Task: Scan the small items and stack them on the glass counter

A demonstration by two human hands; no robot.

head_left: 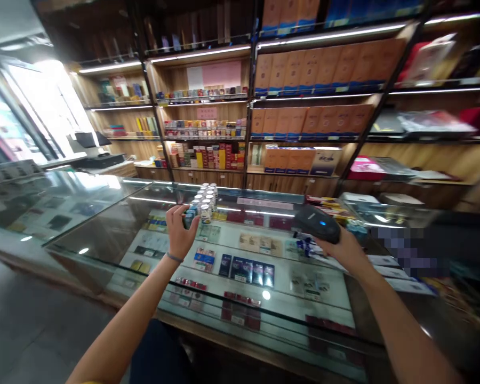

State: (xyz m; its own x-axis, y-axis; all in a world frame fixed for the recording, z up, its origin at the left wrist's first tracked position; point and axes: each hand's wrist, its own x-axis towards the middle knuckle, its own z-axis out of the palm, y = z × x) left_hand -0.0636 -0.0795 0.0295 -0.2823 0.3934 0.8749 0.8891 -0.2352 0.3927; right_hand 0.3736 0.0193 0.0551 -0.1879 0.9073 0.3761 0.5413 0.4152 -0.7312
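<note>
My left hand is raised over the glass counter, thumb and fingers apart in a curve. It is nearest to the front of a cluster of small white-topped cans. Some blue cans show just past the fingers; contact with them cannot be made out. In my right hand is a black handheld barcode scanner with a blue light on top, its head pointing left toward the cans. The fingers wrap the scanner's handle, which is mostly hidden.
Below the glass top of the display counter lie rows of small packs, including dark blue boxes. Wall shelves at the back hold orange boxes and many cigarette-like packs. Papers and assorted items crowd the right side near a dark monitor shape.
</note>
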